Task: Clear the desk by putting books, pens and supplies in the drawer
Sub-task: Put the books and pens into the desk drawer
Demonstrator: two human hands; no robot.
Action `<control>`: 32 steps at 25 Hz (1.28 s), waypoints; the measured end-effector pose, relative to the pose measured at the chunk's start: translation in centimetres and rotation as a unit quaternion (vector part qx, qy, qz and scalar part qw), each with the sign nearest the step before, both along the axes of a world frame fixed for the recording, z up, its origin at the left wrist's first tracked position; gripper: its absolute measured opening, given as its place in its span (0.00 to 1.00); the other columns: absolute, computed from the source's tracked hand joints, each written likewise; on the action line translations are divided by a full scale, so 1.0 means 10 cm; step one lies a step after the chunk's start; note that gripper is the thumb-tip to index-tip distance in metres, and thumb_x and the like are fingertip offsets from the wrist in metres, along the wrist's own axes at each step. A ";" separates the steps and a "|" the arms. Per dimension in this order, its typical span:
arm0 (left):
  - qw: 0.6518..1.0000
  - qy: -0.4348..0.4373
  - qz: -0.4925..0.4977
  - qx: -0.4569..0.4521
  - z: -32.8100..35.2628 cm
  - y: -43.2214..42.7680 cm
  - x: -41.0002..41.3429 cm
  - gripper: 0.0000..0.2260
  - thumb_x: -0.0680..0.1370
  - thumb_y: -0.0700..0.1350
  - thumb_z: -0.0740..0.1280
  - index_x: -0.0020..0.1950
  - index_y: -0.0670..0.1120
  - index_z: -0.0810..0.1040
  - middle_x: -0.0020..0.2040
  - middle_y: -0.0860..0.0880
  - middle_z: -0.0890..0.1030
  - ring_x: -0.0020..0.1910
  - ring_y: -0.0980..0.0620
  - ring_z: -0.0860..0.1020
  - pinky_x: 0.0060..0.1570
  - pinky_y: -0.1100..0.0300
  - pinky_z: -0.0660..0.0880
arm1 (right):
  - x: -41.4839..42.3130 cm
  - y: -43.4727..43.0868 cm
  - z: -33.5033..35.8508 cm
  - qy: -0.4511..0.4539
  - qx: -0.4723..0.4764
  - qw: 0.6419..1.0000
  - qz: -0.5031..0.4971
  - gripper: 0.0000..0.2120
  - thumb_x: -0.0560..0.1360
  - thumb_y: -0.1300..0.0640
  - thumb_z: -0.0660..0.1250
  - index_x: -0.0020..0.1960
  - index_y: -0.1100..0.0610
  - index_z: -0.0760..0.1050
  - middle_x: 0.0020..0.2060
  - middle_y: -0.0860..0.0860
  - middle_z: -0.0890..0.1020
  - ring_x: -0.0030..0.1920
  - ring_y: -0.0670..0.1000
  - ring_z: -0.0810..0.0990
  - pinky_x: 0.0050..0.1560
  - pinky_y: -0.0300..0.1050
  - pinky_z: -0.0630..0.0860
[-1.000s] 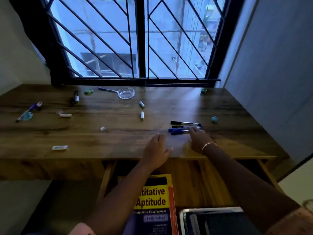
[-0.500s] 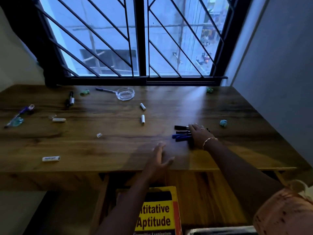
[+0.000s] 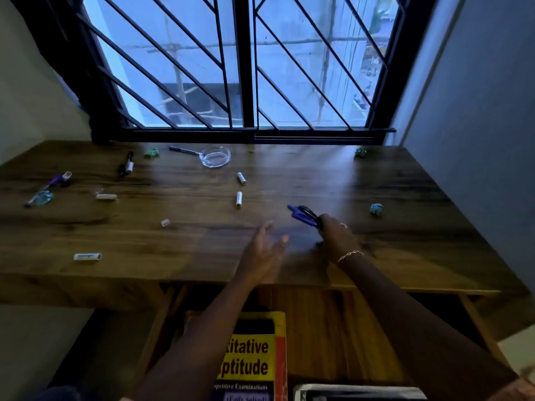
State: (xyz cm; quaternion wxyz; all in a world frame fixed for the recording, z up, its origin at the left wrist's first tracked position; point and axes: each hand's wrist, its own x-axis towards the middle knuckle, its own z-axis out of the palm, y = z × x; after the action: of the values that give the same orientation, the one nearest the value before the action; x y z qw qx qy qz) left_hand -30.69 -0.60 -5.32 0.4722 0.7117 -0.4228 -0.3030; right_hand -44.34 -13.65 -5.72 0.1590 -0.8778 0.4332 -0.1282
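Bare desk [image 3: 289, 180] lies all around the hands, with the open drawer [image 3: 333, 337] below the front edge. Right hand [image 3: 335, 237] grips the pens [image 3: 302, 215], tips angled left off the wood. Left hand [image 3: 265, 251] hovers beside it, fingers spread, holding nothing.

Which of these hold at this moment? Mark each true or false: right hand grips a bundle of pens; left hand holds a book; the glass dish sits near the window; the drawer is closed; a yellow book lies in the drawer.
1. The right hand grips a bundle of pens. True.
2. The left hand holds a book. False: it is open and empty above the desk.
3. The glass dish sits near the window. True.
4. The drawer is closed. False: it is pulled open.
5. A yellow book lies in the drawer. True.
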 end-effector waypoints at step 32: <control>0.956 -0.122 -0.260 0.058 0.29 -0.01 -0.63 0.08 0.74 0.43 0.70 0.50 0.41 0.79 0.46 0.44 0.80 0.41 0.52 0.76 0.43 0.64 0.72 | -0.82 1.10 -0.24 -0.305 0.693 0.646 0.098 0.08 0.72 0.67 0.63 0.50 0.62 0.76 0.42 0.57 0.84 0.45 0.54 0.83 0.46 0.46 0.80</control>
State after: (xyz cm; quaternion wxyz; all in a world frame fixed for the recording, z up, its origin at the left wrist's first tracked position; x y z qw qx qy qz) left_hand -37.02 -0.72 -2.38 0.2796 0.6348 -0.6294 -0.3504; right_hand -52.59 -2.67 -8.15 0.8559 -0.4598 0.2340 -0.0349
